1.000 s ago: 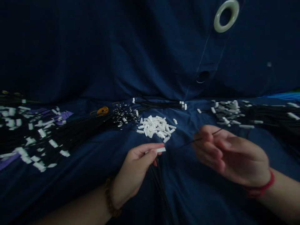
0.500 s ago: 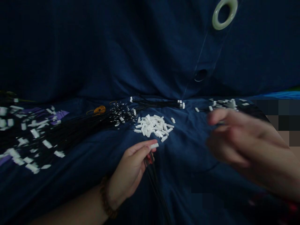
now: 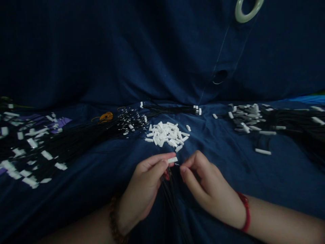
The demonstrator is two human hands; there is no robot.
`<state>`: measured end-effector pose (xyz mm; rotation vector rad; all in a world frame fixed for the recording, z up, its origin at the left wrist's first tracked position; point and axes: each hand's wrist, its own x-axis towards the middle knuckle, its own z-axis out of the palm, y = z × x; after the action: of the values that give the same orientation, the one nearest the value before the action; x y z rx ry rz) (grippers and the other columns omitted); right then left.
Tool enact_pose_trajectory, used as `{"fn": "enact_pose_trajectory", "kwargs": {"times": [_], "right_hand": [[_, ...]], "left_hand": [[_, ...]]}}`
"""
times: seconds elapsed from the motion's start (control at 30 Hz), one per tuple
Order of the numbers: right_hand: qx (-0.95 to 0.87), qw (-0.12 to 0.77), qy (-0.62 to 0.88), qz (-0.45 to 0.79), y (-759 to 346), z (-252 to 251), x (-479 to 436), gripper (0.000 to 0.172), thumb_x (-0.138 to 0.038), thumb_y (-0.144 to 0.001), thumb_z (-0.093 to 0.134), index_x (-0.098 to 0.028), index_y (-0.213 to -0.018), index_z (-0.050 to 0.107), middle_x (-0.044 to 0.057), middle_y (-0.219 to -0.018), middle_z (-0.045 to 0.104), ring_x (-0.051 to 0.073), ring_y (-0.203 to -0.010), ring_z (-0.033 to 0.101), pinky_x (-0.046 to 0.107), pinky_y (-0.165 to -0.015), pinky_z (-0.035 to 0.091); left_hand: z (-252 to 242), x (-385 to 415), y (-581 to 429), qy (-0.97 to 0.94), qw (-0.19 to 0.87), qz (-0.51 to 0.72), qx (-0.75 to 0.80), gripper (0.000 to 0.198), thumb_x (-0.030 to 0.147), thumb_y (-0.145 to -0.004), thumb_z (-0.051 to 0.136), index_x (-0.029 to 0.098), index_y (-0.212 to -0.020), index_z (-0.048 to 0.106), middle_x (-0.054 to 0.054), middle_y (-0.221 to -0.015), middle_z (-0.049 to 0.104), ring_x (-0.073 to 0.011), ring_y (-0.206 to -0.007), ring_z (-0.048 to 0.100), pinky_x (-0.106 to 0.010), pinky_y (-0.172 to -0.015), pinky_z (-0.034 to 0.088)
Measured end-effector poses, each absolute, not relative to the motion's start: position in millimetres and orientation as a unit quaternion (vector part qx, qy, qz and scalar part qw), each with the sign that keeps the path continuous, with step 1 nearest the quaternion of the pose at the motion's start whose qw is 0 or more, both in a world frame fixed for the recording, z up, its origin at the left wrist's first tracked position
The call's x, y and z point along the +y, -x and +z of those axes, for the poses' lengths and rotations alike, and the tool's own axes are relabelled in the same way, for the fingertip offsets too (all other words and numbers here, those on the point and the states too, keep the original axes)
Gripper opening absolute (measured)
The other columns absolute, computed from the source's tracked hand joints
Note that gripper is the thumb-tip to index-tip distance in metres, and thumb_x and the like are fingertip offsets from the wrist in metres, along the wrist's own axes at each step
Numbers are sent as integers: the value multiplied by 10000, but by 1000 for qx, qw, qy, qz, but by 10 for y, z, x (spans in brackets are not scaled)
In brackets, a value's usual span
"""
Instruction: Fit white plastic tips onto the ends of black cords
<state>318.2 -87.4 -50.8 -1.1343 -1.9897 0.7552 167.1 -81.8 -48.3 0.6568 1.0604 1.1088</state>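
Pinched between the thumb and fingers of my left hand [image 3: 147, 179] is a white plastic connector housing [image 3: 173, 160]. Thin black wires [image 3: 170, 196] hang down just below those fingertips. My right hand [image 3: 205, 186] is closed in a pinch on a wire with a small shiny metal terminal [image 3: 177, 164], whose tip points at the housing's right end. Whether the terminal touches the housing I cannot tell. Beyond both hands lies a loose pile of white connector housings [image 3: 166, 134] on dark blue cloth [image 3: 142, 217].
Black wires with bare metal ends [image 3: 130, 118] and wires with white connectors [image 3: 33, 142] spread across the left. An orange coil [image 3: 106, 117] lies behind them. At right is a heap of connectored wires [image 3: 248, 117]. Blue fabric with a pale ring [image 3: 250, 17] rises at the back.
My right hand has come in from the right to beside my left hand, now with a wire terminal in its fingertips. My left hand keeps its hold on the housing.
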Motion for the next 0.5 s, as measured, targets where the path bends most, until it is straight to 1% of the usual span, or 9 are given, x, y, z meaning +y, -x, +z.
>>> {"fn": "enact_pose_trajectory", "kwargs": {"times": [0.17,0.37,0.5], "right_hand": [[-790,365,434,233,-3215,-566,-879,44,-164,-838,445,-173,-800,425,15,-690,555,121,-588,535,243,-536,382],[-794,341,446,231,-3204,-525,-855,81,-187,-879,397,-168,-805,424,2,-628,533,101,-499,493,222,-460,353],[-795,332,454,229,-3190,-519,-841,113,-190,-893,366,-164,-804,430,2,-624,521,103,-503,487,223,-464,359]], "left_hand": [[-490,-825,-1656,-291,677,492,463,168,216,-712,636,154,-852,704,-34,-759,660,-99,-714,546,-205,-678,407],[-496,-825,-1655,-302,681,479,464,177,221,-724,623,161,-872,700,-28,-759,661,-92,-690,540,-203,-651,403],[-498,-817,-1659,-300,678,480,469,184,217,-715,625,152,-871,697,-34,-768,661,-101,-692,538,-218,-659,403]]}}
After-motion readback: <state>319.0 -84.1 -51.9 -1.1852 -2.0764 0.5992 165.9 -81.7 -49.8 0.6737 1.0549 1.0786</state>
